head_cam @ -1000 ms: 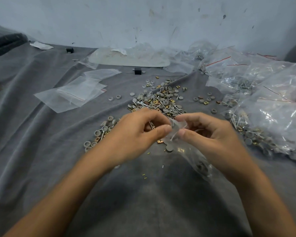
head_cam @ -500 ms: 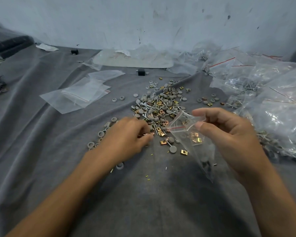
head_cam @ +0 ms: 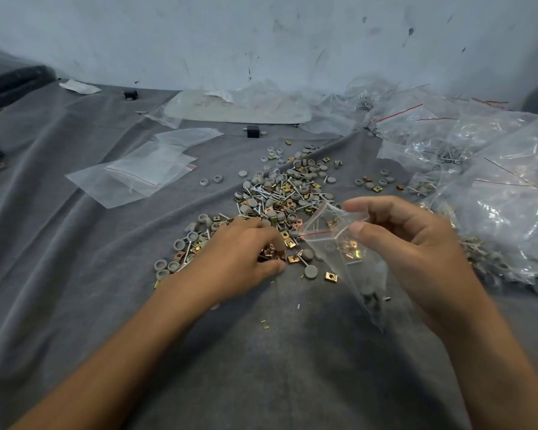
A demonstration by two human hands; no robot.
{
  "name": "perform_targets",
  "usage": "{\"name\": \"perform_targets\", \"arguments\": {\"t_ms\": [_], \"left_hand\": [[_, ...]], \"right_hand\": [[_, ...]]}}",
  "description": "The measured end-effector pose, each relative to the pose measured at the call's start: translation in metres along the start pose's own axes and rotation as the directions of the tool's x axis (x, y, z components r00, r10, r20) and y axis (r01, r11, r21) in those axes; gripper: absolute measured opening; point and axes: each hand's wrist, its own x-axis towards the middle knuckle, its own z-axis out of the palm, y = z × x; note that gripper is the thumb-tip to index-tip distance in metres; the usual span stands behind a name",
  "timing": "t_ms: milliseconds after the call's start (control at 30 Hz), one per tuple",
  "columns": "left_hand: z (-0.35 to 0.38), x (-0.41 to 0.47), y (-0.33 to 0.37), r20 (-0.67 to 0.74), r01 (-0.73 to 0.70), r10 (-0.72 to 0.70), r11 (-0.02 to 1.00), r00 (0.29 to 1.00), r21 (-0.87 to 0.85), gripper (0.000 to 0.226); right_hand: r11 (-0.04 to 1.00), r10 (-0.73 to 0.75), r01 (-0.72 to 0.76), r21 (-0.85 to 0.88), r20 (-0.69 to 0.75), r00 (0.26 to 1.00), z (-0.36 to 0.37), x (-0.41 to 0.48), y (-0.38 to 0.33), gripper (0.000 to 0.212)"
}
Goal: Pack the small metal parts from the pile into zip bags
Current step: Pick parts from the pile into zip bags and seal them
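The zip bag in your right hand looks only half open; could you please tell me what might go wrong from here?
1. The right hand pinches the zip bag at one side of its mouth, so the opening looks narrow. Parts dropped in may miss it and scatter on the grey cloth.
2. The left hand grips several gold clips at once, and some could slip out on the way to the bag.

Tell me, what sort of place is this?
Likely an informal hardware-packing bench: a grey cloth holds a pile of small metal parts, empty zip bags lie left of it, filled bags heap up on the right, and the right hand holds a part-filled zip bag.
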Motion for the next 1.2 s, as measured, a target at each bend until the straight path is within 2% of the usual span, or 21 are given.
{"name": "perform_targets", "arguments": {"t_ms": [167,433,567,700,833,933,1000,1100,1200], "left_hand": [[0.001,-0.001,0.0,0.017,-0.004,0.003,0.998,1.0,0.069,0.047],[0.001,-0.006,0.008,-0.056,-0.084,0.106,0.949,0.993,0.303,0.034],[0.002,-0.006,0.006,-0.073,-0.091,0.12,0.944,0.99,0.316,0.029],[0.001,-0.007,0.002,-0.026,-0.103,0.109,0.98,0.994,0.168,0.031],[0.003,-0.006,0.004,-0.022,-0.114,0.116,0.989,0.993,0.095,0.034],[0.004,-0.004,0.007,-0.066,-0.117,0.117,0.993,0.991,0.014,0.018],[0.0,-0.004,0.007,-0.095,-0.071,0.06,0.989,0.994,-0.127,0.008],[-0.011,-0.004,0.005,-0.156,-0.023,-0.05,0.903,0.986,-0.43,0.012],[-0.028,-0.008,0.007,-0.177,-0.049,-0.097,0.736,0.979,-0.676,0.013]], "right_hand": [[1.0,-0.005,0.005,0.008,0.013,1.0,-0.001,0.0,0.001,0.026],[1.0,0.006,-0.006,0.008,0.013,1.0,0.001,-0.001,0.001,0.025],[1.0,0.002,-0.002,0.002,0.012,1.0,0.001,-0.001,-0.001,0.025],[1.0,0.001,-0.001,0.004,0.011,1.0,0.001,-0.001,0.0,0.026],[1.0,-0.001,0.001,0.013,0.024,1.0,0.003,0.0,0.001,0.026],[1.0,0.003,-0.003,0.021,0.028,1.0,0.003,0.0,0.0,0.028],[1.0,0.005,-0.005,0.024,0.03,1.0,0.003,0.0,0.0,0.029],[1.0,0.009,-0.009,0.004,0.034,0.999,0.002,0.0,0.0,0.028],[1.0,0.013,-0.013,-0.007,0.05,0.999,0.003,-0.001,0.001,0.028]]}}
